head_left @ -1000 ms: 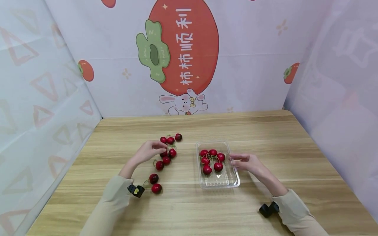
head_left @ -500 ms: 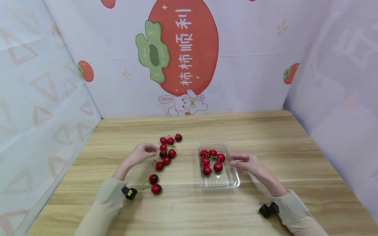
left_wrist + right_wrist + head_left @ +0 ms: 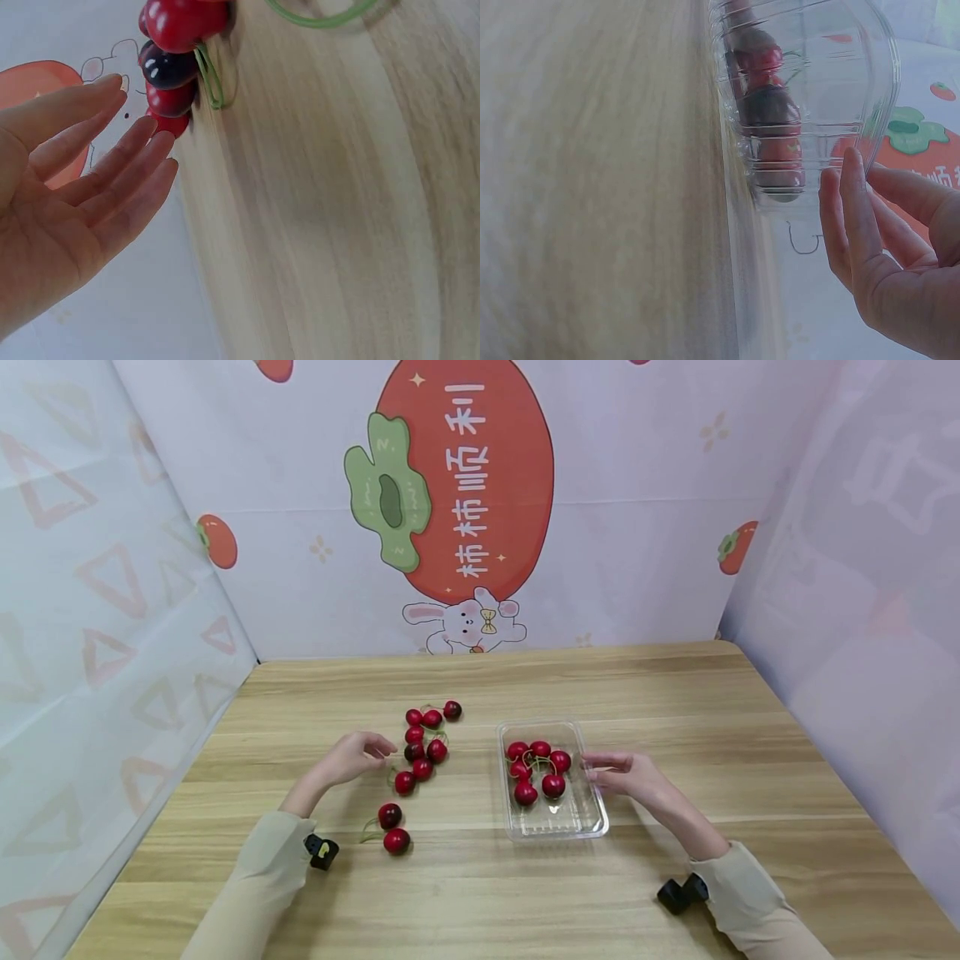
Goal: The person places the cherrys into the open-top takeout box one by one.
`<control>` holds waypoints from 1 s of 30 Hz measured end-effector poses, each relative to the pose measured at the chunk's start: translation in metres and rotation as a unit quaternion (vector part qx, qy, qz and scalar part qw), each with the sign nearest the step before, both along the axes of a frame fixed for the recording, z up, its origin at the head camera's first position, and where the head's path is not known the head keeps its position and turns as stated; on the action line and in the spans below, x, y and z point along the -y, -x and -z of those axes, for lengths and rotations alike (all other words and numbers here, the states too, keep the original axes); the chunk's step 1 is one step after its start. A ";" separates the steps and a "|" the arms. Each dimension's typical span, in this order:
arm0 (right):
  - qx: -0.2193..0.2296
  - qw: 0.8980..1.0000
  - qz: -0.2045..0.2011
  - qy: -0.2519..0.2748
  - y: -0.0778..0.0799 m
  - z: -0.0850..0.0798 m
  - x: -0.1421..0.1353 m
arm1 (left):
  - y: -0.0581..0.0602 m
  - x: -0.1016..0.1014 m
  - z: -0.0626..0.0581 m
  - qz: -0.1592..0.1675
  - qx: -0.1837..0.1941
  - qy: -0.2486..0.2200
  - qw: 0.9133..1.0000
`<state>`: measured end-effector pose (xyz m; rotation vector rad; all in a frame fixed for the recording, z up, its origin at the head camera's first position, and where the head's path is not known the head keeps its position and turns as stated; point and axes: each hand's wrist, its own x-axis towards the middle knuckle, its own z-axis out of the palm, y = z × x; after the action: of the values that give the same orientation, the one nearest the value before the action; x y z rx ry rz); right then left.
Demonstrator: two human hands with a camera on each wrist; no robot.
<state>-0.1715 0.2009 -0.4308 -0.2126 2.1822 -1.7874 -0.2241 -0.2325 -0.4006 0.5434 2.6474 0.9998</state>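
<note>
My left hand [image 3: 351,759] is just left of a loose cluster of cherries [image 3: 415,752], its fingers relaxed and nothing in them. The left wrist view shows that hand [image 3: 82,165] with fingers apart, close to red and dark cherries [image 3: 171,67] with green stems. At the right, my right hand [image 3: 633,777] pinches the side rim of a clear plastic box [image 3: 588,810] between thumb and fingers, as the right wrist view of the hand [image 3: 885,232] shows. Several cherries [image 3: 553,786] with stems lie in the far and left part of the box.
Nearer the front, a pair of cherries [image 3: 397,841] lies apart from the cluster on the wooden table [image 3: 480,902]. A printed cloth backdrop [image 3: 637,527] stands behind the table, with cloth walls on both sides.
My left hand has let go of a cherry in the cluster and drawn back to the left and slightly nearer. The right hand and box have stayed put.
</note>
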 end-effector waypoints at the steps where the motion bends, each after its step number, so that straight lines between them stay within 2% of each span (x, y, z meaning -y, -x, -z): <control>1: 0.000 1.000 0.001 -0.001 0.000 0.000 0.000 | 0.001 0.000 0.001 0.003 0.003 0.003 1.000; 13: 0.001 1.000 0.000 -0.001 0.001 0.001 0.000 | 0.006 -0.001 0.010 0.033 0.015 0.012 0.999; 30: -0.003 1.000 0.000 0.001 0.001 0.001 0.000 | 0.012 -0.003 0.017 0.031 0.028 0.052 0.998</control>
<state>-0.1724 0.2008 -0.4318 -0.2196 2.1836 -1.7919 -0.2356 -0.2293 -0.4178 0.5616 2.5998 0.8407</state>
